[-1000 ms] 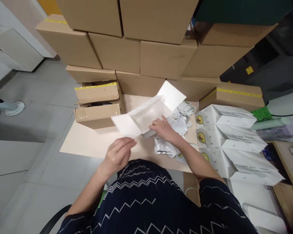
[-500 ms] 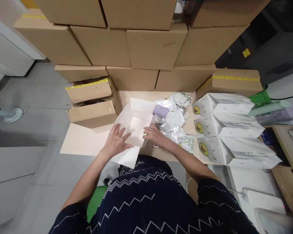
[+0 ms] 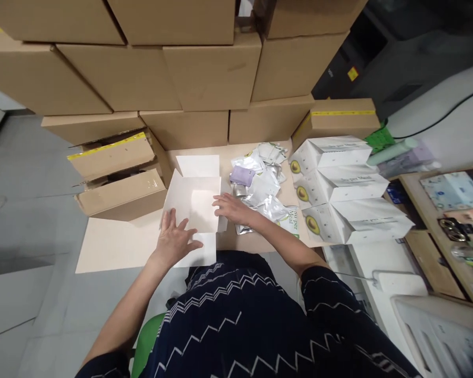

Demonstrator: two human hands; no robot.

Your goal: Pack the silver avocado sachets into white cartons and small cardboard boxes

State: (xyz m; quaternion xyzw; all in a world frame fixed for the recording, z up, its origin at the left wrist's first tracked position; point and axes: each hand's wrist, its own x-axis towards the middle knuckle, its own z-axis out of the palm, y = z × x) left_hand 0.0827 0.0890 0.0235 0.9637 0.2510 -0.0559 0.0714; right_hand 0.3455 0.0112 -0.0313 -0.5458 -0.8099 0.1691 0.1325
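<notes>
A white carton [image 3: 205, 202] with its flaps spread lies on the pale table in front of me, its white inside facing up. My left hand [image 3: 175, 236] rests over its left side, fingers spread. At the opposite side, my right hand [image 3: 232, 208] touches the carton's right edge with its fingers stretched out; the undersides of the fingertips are hidden. Just right of the carton is a heap of silver pouches [image 3: 266, 186], with a small purple packet [image 3: 242, 176] on top. A printed green-and-white pouch [image 3: 289, 220] lies at the heap's near edge.
Three white boxes with avocado pictures [image 3: 331, 184] stand in a row on the right. An opened brown carton [image 3: 122, 189] is at the left. Stacked brown boxes [image 3: 205, 76] wall off the back. A wooden shelf unit [image 3: 433, 252] stands far right.
The view has swung to the right. The white carton has turned to sit squarer to me, both hands staying at its sides.
</notes>
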